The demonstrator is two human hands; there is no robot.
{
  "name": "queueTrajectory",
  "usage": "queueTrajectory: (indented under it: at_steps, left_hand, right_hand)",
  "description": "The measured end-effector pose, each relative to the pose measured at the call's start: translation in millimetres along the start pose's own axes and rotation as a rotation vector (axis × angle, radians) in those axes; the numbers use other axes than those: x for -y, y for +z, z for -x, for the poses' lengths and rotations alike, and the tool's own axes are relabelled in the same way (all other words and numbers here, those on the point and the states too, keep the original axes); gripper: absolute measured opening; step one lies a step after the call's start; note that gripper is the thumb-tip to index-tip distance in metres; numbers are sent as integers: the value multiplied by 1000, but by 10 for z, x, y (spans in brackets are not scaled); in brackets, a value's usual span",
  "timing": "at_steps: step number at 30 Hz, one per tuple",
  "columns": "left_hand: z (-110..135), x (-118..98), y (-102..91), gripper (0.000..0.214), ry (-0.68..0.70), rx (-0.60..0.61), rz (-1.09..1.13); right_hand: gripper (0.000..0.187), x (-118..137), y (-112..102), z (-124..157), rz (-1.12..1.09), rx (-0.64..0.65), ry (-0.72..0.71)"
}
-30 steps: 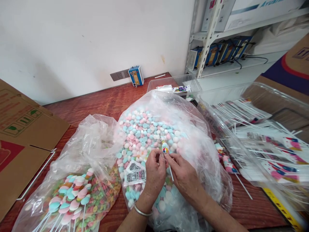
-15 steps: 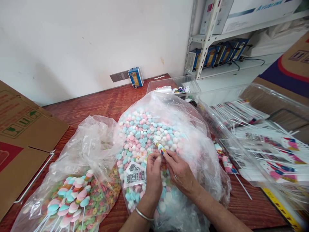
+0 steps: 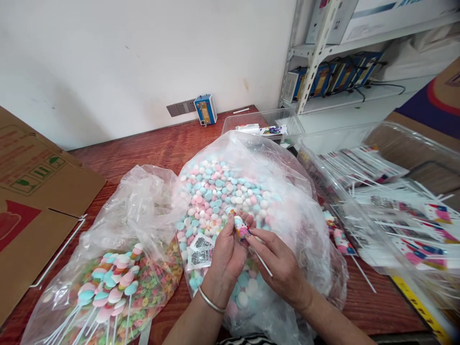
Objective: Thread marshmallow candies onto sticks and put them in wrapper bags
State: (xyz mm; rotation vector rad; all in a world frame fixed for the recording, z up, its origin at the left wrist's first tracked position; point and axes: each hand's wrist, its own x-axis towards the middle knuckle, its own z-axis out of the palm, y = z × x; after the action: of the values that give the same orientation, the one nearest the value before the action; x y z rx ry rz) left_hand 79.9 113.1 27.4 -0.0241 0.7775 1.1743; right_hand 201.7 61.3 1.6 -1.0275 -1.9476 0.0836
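Note:
Over the big clear bag of pastel candies (image 3: 212, 187), both hands work on a marshmallow stick (image 3: 241, 229) in a printed wrapper with a white stick. My left hand (image 3: 228, 258), palm up and fingers curled, cradles its wrapped part. My right hand (image 3: 280, 268) pinches it at the lower end, and the white stick pokes out below those fingers. Printed wrapper pieces (image 3: 200, 251) lie on the candies just left of my left hand. Right of the bag, another wrapped candy stick (image 3: 340, 239) rests on the table.
Unwrapped candy sticks (image 3: 115, 282) lie on a bag of ring-shaped gummies (image 3: 160, 273) at left. A clear bin (image 3: 345, 199) of printed wrappers and white sticks stands at right, a smaller clear tray (image 3: 230, 125) behind. A cardboard box (image 3: 46, 201) stands at the left edge.
My left hand has turned its palm up and opened somewhat beneath the wrapped candy stick. My right fingers have shifted to its lower end, so more of the white stick shows.

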Motion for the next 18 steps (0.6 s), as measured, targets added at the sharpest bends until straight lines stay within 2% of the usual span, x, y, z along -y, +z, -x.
queueTrajectory:
  at_steps: [4, 7, 9, 12, 15, 18]
  left_hand:
    - [136, 61, -135, 33, 134, 80, -336]
    - [245, 85, -256, 50, 378, 6, -747]
    - [291, 83, -310, 42, 559, -26, -1017]
    - [310, 57, -339, 14, 753, 3, -1294]
    - [297, 30, -342, 7, 851, -14, -1404]
    - [281, 23, -345, 9, 876, -22, -1417]
  right_hand:
    - [36, -11, -10, 12, -6, 7, 100]
    - [32, -5, -9, -11, 22, 22, 139]
    - [30, 16, -5, -30, 27, 39, 140]
    - [30, 50, -4, -49, 17, 50, 141]
    - [30, 60, -9, -52, 7, 61, 150]
    - [29, 41, -11, -47, 18, 81, 154]
